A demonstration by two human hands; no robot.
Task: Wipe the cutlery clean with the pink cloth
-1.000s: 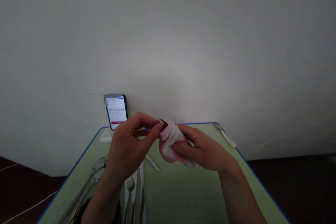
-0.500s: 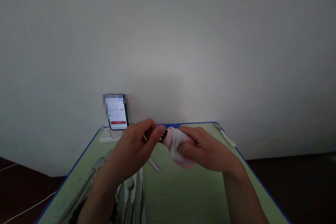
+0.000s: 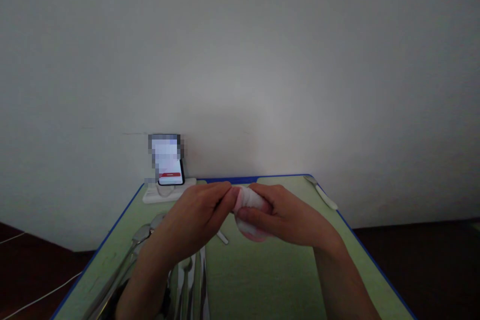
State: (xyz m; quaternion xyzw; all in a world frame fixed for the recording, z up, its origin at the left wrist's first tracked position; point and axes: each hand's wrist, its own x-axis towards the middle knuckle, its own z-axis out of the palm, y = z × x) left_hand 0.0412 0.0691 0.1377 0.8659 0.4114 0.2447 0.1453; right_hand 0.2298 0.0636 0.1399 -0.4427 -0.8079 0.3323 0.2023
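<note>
Both hands meet above the middle of the green table (image 3: 262, 280). My right hand (image 3: 288, 217) is closed round a bunched pink and white cloth (image 3: 247, 205). My left hand (image 3: 197, 217) is closed too, its fingertips pressed against the cloth, pinching a thin metal utensil whose end (image 3: 222, 236) pokes out below the fingers. The rest of the utensil is hidden by the fingers and the cloth.
Several metal utensils (image 3: 191, 275) lie side by side at the near left of the table, with large spoons (image 3: 140, 235) further left. A white-handled utensil (image 3: 322, 194) lies at the far right edge. A phone (image 3: 168, 165) stands on a white stand (image 3: 168, 194) against the wall.
Both hands have dropped lower and closed together. The dark tip of the utensil, visible before between left fingers and cloth, is now pushed into the cloth and hidden.
</note>
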